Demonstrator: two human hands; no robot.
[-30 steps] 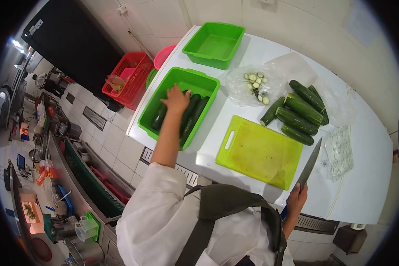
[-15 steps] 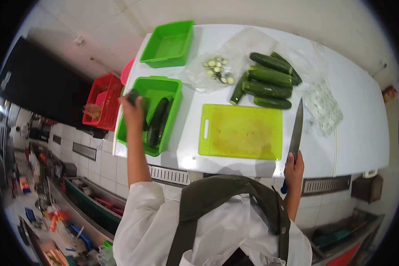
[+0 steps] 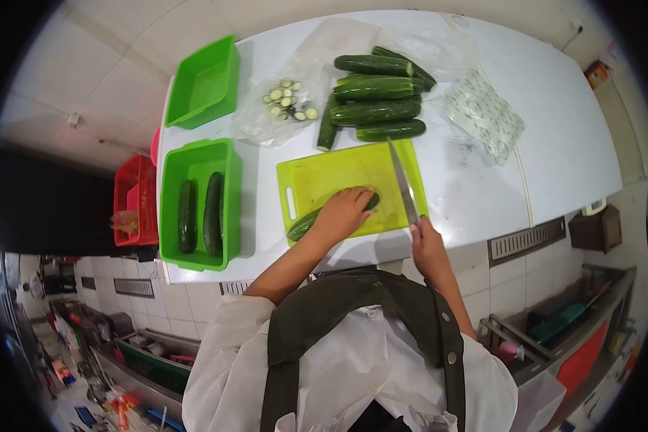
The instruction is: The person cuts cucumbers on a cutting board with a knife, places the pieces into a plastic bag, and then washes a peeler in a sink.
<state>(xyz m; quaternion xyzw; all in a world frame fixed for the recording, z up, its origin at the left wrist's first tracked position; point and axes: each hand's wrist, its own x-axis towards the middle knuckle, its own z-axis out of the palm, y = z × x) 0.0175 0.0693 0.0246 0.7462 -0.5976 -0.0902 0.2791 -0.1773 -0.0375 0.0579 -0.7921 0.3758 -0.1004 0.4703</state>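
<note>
Pressing a long dark-green cucumber [image 3: 302, 225] onto the lime-green plastic cutting board [image 3: 338, 173] with the left hand [image 3: 344, 214], fingers curled over its middle, cucumber lying slantwise near the front edge of the white worktop [image 3: 554, 129]. Gripping a long steel-bladed kitchen knife [image 3: 402, 183] in the right hand [image 3: 426, 243], fingers clenched round the handle, blade just beside the cucumber's right end but not touching it.

Likely hazards, judging from this:
- rolling of the round cucumber under the palm, carrying the curled fingertips toward the blade
- skidding of the board, already close to the worktop's front edge, under a hard downward cut
- slipping on the skin, wet or dry impossible to tell
</note>
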